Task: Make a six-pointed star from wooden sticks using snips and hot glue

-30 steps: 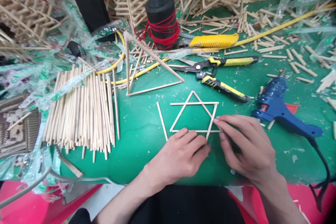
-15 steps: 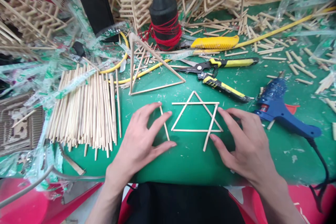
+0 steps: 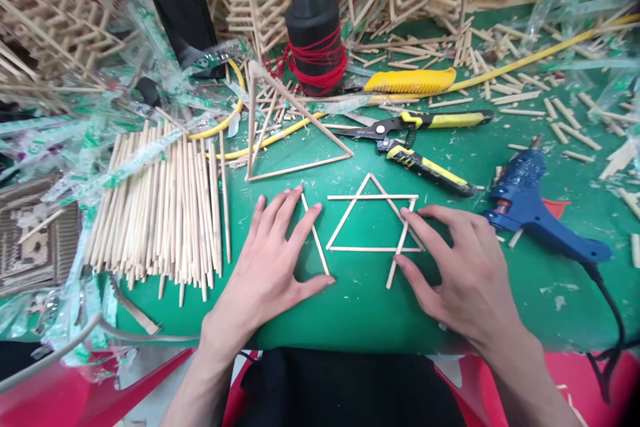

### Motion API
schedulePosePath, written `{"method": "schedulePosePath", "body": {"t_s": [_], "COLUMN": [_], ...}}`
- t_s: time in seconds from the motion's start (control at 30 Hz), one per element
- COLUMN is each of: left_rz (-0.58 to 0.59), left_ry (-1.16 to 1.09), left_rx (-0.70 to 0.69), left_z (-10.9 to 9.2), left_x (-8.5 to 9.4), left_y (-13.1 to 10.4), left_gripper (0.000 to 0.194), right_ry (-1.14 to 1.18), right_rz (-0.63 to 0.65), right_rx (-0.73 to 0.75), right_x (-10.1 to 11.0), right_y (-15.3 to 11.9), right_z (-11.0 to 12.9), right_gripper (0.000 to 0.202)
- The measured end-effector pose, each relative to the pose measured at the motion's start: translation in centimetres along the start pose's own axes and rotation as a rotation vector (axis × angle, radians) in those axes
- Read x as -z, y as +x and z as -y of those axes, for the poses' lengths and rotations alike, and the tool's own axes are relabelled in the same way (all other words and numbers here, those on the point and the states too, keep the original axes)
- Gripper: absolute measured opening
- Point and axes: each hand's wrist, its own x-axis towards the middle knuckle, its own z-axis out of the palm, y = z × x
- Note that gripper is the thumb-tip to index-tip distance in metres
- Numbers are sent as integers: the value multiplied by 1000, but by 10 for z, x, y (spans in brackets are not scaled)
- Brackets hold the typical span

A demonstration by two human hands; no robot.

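Note:
Several thin wooden sticks lie on the green tabletop. Three form a triangle (image 3: 341, 221); a level stick (image 3: 357, 197) crosses its upper part. A slanted stick (image 3: 403, 237) overlaps the right side, its top meeting the level stick's end. My right hand (image 3: 463, 273) touches this slanted stick with index fingertip and thumb tip, set apart along its length. My left hand (image 3: 270, 260) lies spread to the left of the triangle. Its fingers and thumb touch the ends of a separate slanted stick (image 3: 315, 235), which leans the other way.
A stick bundle (image 3: 160, 207) lies left; a stick triangle frame (image 3: 300, 166) stands behind. Pruning shears (image 3: 430, 167), a yellow cutter (image 3: 410, 81) and a black spool with red thread (image 3: 315, 33) lie farther back. A blue glue gun (image 3: 535, 207) is at right, its cord trailing down.
My left hand has flattened and spread, and the stick under it now slants more, its lower end shifted right. My right fingertips have moved slightly left onto the slanted stick.

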Motion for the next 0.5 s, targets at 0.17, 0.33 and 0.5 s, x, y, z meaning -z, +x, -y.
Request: {"method": "schedulePosePath", "body": {"t_s": [0.17, 0.33, 0.5], "left_rz": [-30, -26, -39], "left_ry": [-16, -62, -100], "left_rx": [3, -21, -25], "left_z": [-5, -18, -33], "left_x": [1, -1, -8], "left_y": [3, 7, 7], "left_gripper": [93, 92, 95], "right_ry": [21, 29, 27], "right_rz": [-18, -27, -29], "right_rx": [-3, -6, -11], "right_x": [-1, -2, -2], "right_y": [0, -1, -1], "right_z": [0, -1, -1], "right_gripper": [53, 54, 54]}}
